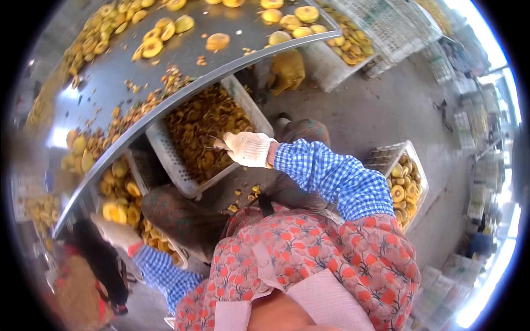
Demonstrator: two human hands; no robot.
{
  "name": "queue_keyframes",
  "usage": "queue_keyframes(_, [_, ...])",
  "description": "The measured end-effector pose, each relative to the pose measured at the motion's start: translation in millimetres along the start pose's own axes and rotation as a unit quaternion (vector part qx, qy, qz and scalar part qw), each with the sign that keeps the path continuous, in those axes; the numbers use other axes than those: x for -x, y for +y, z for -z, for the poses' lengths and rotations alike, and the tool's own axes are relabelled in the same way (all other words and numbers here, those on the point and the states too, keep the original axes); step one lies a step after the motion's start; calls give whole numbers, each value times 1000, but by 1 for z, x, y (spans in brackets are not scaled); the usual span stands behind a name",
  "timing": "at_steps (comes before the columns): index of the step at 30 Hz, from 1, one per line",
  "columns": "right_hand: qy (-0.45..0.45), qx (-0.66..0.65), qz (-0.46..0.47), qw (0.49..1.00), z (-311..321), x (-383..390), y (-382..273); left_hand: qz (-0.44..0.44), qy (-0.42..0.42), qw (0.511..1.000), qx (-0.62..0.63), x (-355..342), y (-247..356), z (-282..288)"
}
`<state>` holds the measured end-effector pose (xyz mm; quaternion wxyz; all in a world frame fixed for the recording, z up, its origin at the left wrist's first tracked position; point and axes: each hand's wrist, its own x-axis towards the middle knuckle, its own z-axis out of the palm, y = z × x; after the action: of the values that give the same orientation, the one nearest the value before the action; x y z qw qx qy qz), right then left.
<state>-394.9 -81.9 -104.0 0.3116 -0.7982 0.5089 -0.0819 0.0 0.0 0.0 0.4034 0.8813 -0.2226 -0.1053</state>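
Note:
My right hand (249, 149), in a white knitted glove, is closed over a crate of dark yellow fruit scraps (201, 127). From its fingertips sticks a small thin metal tool with a curved, loop-like end (211, 142); its handle is hidden in the glove. My left hand (115, 230), gloved too, reaches down at the left beside a crate heaped with yellow peach halves (157, 237). A bright peach half (114, 213) lies right at its fingertips. That hand is blurred, and whether it grips the peach half does not show.
A metal table (182, 52) with a raised rim curves across the front, bearing peach halves (218, 41) and scraps. More peaches fill a white crate (411, 190) at my right and another (353, 47) beyond the table's end. Stacked crates (395, 27) stand far right. Another person (83, 287) is at lower left.

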Motion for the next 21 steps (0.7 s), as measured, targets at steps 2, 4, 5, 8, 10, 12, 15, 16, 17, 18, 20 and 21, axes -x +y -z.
queue_keyframes(2, [105, -40, 15, 994, 30, -5, -1, -80, 4, 987, -142, -36, 15, -7])
queue_keyframes(4, [115, -70, -146, 980, 114, 32, 47, -72, -13, 969, -236, 3, -32, -52])
queue_keyframes(5, [226, -64, -108, 966, 136, 27, 65, -82, 20, 974, -212, 1, -14, -53])
queue_keyframes(8, [340, -92, -264, 898, 212, 23, 134, -167, -33, 981, -98, 15, 50, -74])
queue_keyframes(10, [421, -63, -304, 852, 253, 20, 187, -254, -100, 962, -12, 10, 76, -109])
queue_keyframes(12, [399, -8, -331, 855, 279, 6, 198, -310, -162, 936, 41, 14, 113, -146])
queue_keyframes(15, [261, 84, -312, 910, 292, -17, 195, -378, -250, 889, 56, 43, 170, -183])
queue_keyframes(16, [201, 154, -327, 910, 291, -20, 201, -375, -294, 877, 55, 59, 189, -194])
queue_keyframes(17, [137, 220, -327, 909, 288, -31, 206, -402, -307, 861, 59, 63, 197, -203])
queue_keyframes(18, [125, 224, -338, 905, 287, -42, 207, -428, -325, 841, 66, 65, 202, -214])
queue_keyframes(20, [139, 185, -327, 916, 282, -55, 205, -463, -360, 804, 97, 73, 212, -233])
queue_keyframes(21, [155, 169, -306, 924, 281, -63, 205, -477, -364, 795, 87, 77, 218, -239])
